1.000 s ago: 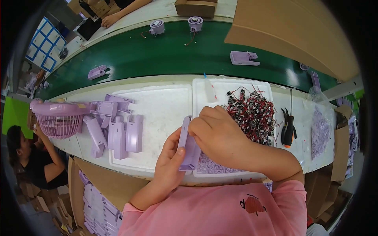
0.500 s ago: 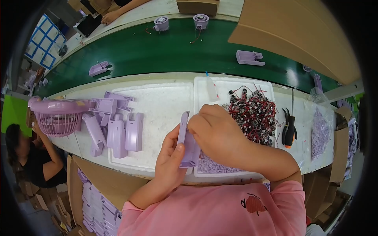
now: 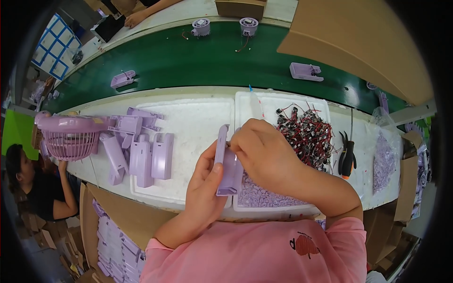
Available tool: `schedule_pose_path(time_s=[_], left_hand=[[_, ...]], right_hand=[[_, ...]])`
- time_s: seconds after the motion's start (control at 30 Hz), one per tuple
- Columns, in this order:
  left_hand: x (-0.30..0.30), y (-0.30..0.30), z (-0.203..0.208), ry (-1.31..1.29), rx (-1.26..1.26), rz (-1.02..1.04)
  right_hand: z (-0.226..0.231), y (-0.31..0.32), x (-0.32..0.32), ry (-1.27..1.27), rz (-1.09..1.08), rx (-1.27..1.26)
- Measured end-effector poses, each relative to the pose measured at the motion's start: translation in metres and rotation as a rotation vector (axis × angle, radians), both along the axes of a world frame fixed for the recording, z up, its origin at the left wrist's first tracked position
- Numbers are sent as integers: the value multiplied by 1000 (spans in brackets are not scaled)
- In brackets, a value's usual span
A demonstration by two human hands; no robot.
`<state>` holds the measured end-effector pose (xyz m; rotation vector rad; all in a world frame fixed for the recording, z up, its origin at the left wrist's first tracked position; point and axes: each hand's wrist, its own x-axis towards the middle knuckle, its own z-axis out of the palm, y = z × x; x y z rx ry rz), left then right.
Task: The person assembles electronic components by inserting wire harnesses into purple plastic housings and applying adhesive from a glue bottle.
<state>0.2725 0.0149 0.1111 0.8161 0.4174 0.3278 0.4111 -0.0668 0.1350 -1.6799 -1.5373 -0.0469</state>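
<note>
My left hand (image 3: 206, 181) wraps round a light purple plastic housing (image 3: 229, 174), a long open trough held upright with its hollow side turned to the right. At the upper end of this housing my right hand (image 3: 259, 146) is closed in a pinch. Its fingertips reach inside the rim; what they grip there is hidden behind the knuckles. Beyond the right hand lies a heap of small black switches with red and black wires (image 3: 306, 137). Beneath the right forearm spreads a layer of small purple plastic pieces (image 3: 264, 197) in a white foam tray (image 3: 240, 106).
Left are similar housings (image 3: 162, 158) and a purple fan with a grille (image 3: 71, 137). Pliers (image 3: 347, 158), a slim bottle (image 3: 256, 104) and a bagged batch of parts (image 3: 384, 160) lie around. Behind runs a green conveyor (image 3: 188, 61). A cardboard flap (image 3: 349, 42) overhangs the right.
The housing has turned a little, showing more of its hollow side; my right hand still works at its upper end. Parts on the belt sit slightly further right. The person at left has shifted.
</note>
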Motion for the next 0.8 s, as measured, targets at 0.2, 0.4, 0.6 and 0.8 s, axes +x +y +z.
schedule_pose_path(time_s=[0.2, 0.4, 0.6, 0.8], left_hand=[[4, -7, -1, 30, 14, 28], [5, 0, -6, 49, 49, 34], [6, -2, -3, 26, -84, 34], [3, -4, -3, 19, -46, 34]], right_hand=[[5, -1, -2, -189, 52, -52], [-9, 2, 0, -167, 41, -32], [-13, 5, 0, 49, -25, 44], [-9, 5, 1, 45, -6, -15]])
